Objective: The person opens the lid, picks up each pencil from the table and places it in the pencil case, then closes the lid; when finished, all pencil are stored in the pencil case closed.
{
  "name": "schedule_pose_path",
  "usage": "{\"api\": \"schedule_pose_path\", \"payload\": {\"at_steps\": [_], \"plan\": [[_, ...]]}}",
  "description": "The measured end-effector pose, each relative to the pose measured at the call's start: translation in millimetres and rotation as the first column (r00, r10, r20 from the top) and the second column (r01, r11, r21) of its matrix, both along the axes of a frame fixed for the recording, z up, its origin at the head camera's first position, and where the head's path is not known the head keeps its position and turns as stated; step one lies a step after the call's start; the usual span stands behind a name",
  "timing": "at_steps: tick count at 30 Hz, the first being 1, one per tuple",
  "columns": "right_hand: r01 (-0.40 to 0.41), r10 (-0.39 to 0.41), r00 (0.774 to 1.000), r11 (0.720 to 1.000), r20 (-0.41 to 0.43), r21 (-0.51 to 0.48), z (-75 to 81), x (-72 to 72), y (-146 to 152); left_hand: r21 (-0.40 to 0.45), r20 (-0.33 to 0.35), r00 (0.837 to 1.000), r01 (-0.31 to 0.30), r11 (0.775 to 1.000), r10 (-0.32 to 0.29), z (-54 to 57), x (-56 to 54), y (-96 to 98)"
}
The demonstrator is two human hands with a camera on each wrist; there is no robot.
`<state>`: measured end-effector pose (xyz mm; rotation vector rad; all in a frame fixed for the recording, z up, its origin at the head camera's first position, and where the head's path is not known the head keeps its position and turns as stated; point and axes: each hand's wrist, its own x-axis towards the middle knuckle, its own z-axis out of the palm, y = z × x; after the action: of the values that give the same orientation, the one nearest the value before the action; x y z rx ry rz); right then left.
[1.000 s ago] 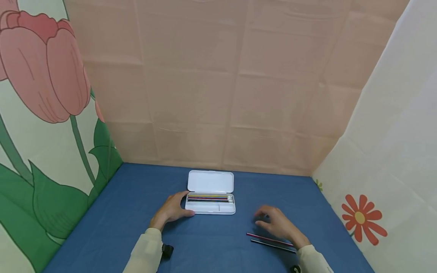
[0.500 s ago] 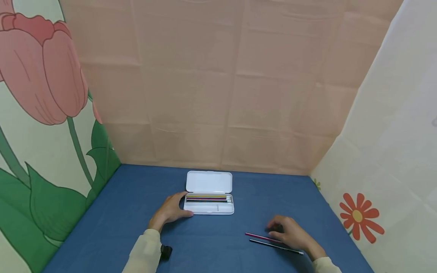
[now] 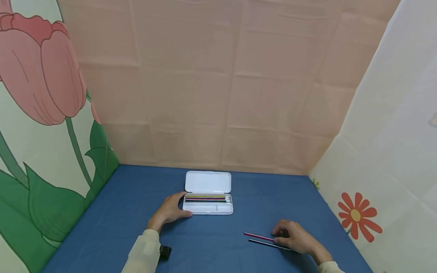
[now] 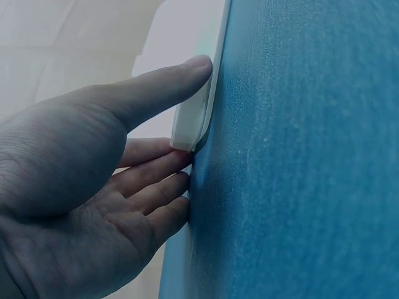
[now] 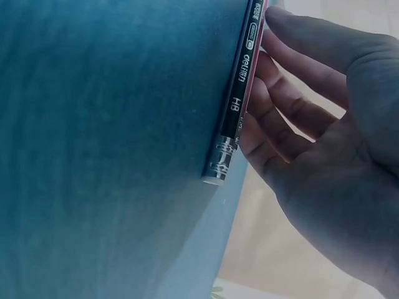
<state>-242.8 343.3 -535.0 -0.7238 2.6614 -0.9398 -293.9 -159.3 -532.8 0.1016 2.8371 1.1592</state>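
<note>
A white pencil case (image 3: 200,209) lies with its lid (image 3: 208,182) tipped back, a row of several pencils (image 3: 206,198) in its rear compartment. My left hand (image 3: 168,209) holds the case by its left end, thumb at the front corner and fingers round the back. At the right, my right hand (image 3: 296,237) reaches over two loose pencils on the cloth. Its thumb and fingertips pinch the dark red pencil (image 3: 258,236). Just in front lies a black HB pencil (image 5: 239,87), its metal ferrule and white end showing in the right wrist view; the red one is mostly hidden behind it.
Blue cloth (image 3: 211,242) covers the table. A tan backdrop (image 3: 191,94) rises behind it. Printed fabric with a tulip (image 3: 44,76) hangs at the left, and a white sheet with a red flower (image 3: 356,215) at the right.
My right hand has moved right and down toward the front, from beyond the loose pencils onto the red one. The left hand has stayed on the case, and the loose pencils lie as before.
</note>
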Motion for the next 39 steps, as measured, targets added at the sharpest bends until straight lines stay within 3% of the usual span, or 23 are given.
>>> {"api": "schedule_pose_path", "payload": {"at_steps": [13,30,39], "plan": [[0.018,-0.017,1.0,0.998,-0.014,0.065,-0.4,-0.3,-5.6,0.006,0.005,1.0,0.006,1.0,-0.006,0.6,-0.5,0.1],[0.019,-0.017,0.999,0.999,-0.038,0.041,2.0,-1.1,-8.3,0.008,-0.002,1.0,0.011,1.0,-0.011,0.0,0.3,-1.7],[0.047,-0.045,0.997,0.999,-0.06,0.028,8.0,-9.2,-14.7,0.007,0.004,1.0,0.01,1.0,-0.01,0.5,-0.1,-1.6]]}}
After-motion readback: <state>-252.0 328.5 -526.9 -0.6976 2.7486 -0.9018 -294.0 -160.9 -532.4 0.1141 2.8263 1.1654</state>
